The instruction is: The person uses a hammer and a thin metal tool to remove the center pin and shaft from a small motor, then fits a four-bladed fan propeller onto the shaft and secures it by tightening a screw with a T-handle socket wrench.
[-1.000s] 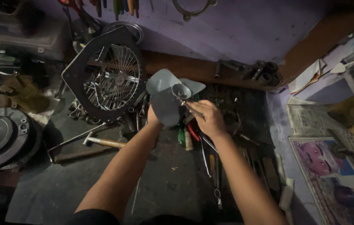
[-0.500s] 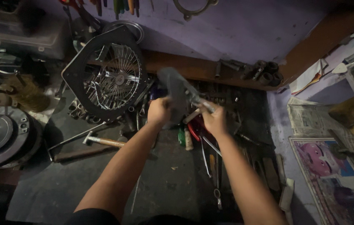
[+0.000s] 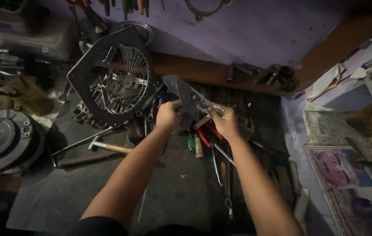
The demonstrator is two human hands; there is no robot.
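The grey fan blade (image 3: 189, 97), broadside a second ago, now sits edge-on between both hands.

My two arms run bare from the shoulders out to the wrists, with no watch, band or glove on either. My left hand (image 3: 168, 116) and my right hand (image 3: 226, 123) carry no rings that I can make out (the light is dim, so small details are lost). At the bottom edge, nearest me and farthest from the wire fan guard (image 3: 122, 81), a dark sleeveless top shows, black or close to it, plain and unmarked.
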